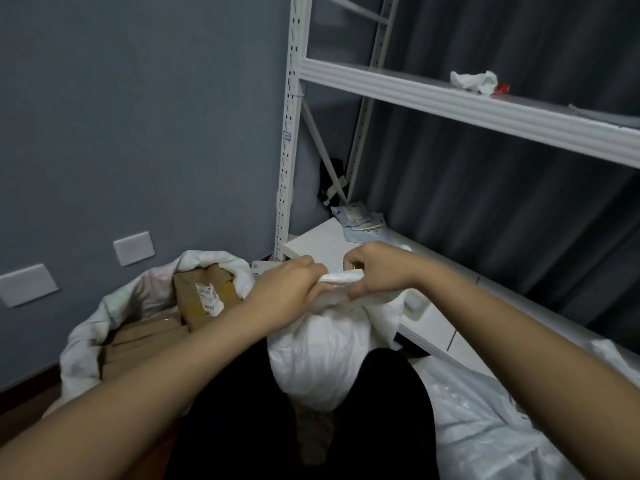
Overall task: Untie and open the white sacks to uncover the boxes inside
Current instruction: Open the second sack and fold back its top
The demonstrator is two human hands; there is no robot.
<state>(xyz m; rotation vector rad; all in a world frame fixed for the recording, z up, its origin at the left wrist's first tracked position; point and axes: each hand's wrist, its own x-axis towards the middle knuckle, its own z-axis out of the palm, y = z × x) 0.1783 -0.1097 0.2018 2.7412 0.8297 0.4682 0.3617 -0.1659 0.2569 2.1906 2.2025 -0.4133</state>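
A tied white sack [318,355] stands between my knees, its neck bunched at the top. My left hand [287,289] and my right hand [377,271] both grip the twisted neck of this sack, pulling at it from either side. To the left, a second white sack [104,327] lies open, with brown cardboard boxes [204,296] showing inside; one box carries a white label. A third white sack [485,420] lies at the lower right, its mouth out of view.
A white metal shelf rack [450,102] rises at the right, with a crumpled white cloth [474,81] on its upper shelf and papers [360,220] on the lower board. Grey wall with socket plates [133,248] stands on the left, dark curtain behind the rack.
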